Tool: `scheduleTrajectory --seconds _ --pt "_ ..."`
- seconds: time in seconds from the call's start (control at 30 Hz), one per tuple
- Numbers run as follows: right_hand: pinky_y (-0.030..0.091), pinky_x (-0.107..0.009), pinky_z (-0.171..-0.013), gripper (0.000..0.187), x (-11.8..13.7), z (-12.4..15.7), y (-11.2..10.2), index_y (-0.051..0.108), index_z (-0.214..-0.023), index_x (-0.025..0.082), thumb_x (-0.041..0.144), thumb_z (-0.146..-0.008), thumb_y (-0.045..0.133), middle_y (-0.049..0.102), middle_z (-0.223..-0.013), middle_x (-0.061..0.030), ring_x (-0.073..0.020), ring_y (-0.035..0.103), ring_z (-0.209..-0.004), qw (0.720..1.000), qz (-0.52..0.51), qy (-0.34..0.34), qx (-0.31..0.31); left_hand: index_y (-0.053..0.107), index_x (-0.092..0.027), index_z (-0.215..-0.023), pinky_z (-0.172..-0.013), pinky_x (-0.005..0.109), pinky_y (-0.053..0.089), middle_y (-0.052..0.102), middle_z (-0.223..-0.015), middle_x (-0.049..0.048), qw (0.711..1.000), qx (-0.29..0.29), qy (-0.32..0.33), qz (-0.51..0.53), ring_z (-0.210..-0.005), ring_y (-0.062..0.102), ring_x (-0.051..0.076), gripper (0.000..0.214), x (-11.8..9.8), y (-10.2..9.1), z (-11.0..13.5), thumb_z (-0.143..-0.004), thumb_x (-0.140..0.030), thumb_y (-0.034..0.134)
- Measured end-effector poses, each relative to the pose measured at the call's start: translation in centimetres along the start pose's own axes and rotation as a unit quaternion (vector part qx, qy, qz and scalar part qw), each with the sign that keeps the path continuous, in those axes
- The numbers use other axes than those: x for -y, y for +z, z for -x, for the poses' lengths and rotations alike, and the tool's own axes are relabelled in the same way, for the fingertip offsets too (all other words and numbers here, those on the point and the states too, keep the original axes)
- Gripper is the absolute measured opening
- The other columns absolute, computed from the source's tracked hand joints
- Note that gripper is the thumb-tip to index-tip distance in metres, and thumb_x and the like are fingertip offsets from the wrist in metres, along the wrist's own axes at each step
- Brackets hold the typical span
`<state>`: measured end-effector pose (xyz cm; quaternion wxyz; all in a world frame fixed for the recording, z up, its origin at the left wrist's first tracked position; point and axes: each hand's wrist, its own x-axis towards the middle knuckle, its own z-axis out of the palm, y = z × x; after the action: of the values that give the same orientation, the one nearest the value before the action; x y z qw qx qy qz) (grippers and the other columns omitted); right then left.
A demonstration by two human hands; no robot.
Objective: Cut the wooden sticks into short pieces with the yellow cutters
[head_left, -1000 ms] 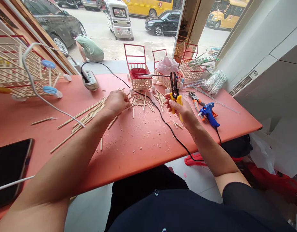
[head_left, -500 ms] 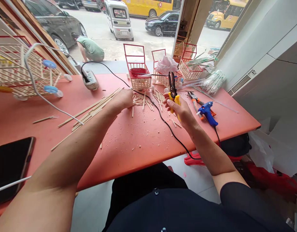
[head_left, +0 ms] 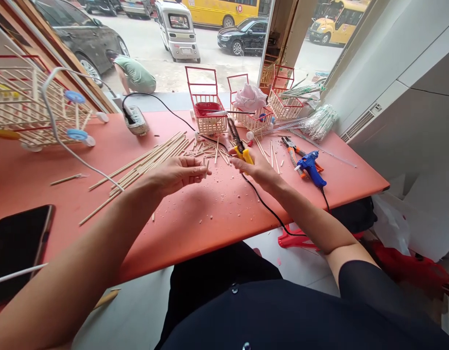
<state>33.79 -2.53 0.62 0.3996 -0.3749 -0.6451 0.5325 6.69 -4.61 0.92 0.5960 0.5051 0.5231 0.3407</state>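
Observation:
My left hand (head_left: 176, 174) pinches a short wooden stick (head_left: 206, 167) between thumb and fingertips, a little above the tabletop. In my right hand (head_left: 259, 167) is a pair of yellow-handled wire strippers (head_left: 241, 146), their dark jaws pointing away and to the left. A pile of long wooden sticks (head_left: 151, 163) lies behind and left of my left hand. Short cut sticks (head_left: 217, 153) are strewn between and beyond both hands. Past them stands a small stick-built cart (head_left: 211, 121) with a red handle frame and a red bowl-like thing in it.
More stick carts (head_left: 251, 119) stand at the back, with a large one (head_left: 34, 102) at left. A blue glue gun (head_left: 312, 170) and orange-handled pliers (head_left: 292, 150) lie right. A black cord (head_left: 260, 199) crosses the table. A phone (head_left: 20, 250) lies at left. A person (head_left: 134, 73) crouches outside.
My left hand has drawn back from the short sticks toward me, with one stick in its fingertips. My right hand has moved left and lowered, tilting the wire strippers leftward.

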Motion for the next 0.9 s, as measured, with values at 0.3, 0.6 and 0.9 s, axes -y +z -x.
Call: scheduleTrajectory --seconds 0.3,0.6,0.9 --pt "0.055 -0.031 -0.079 0.042 0.9 -1.5 3.6 0.062 -0.112 0.022 0.041 -0.087 0.090 0.067 -0.086 0.0040 -0.0154 0.068 -0.081 0.992 0.041 -0.040 0.112 0.079 -0.016 -0.069 -0.065 0.028 0.047 0.069 -0.072 0.0032 0.988 0.011 0.067 0.136 -0.068 0.057 0.012 0.051 0.5 3.0 2.0 -0.048 -0.044 0.116" --pt "0.056 -0.033 -0.078 0.036 0.2 -2.2 5.2 0.059 -0.112 0.024 0.038 -0.088 0.081 0.065 -0.091 0.0033 -0.0159 0.065 -0.084 0.993 0.072 -0.045 0.076 0.092 -0.016 -0.079 -0.064 0.025 0.048 0.084 -0.083 0.0110 0.988 -0.010 0.018 0.153 -0.069 0.057 0.011 0.058 1.0 2.1 2.5 -0.035 -0.043 0.119" --pt "0.060 -0.035 -0.085 0.038 -0.9 -2.3 5.3 0.056 -0.113 0.025 0.041 -0.089 0.081 0.066 -0.090 0.0041 -0.0158 0.068 -0.082 0.993 0.068 -0.057 0.082 0.092 -0.020 -0.074 -0.062 0.027 0.042 0.081 -0.077 0.0086 0.994 -0.037 0.053 0.089 -0.066 0.053 0.011 0.051 1.5 1.9 2.4 -0.043 -0.054 0.116"
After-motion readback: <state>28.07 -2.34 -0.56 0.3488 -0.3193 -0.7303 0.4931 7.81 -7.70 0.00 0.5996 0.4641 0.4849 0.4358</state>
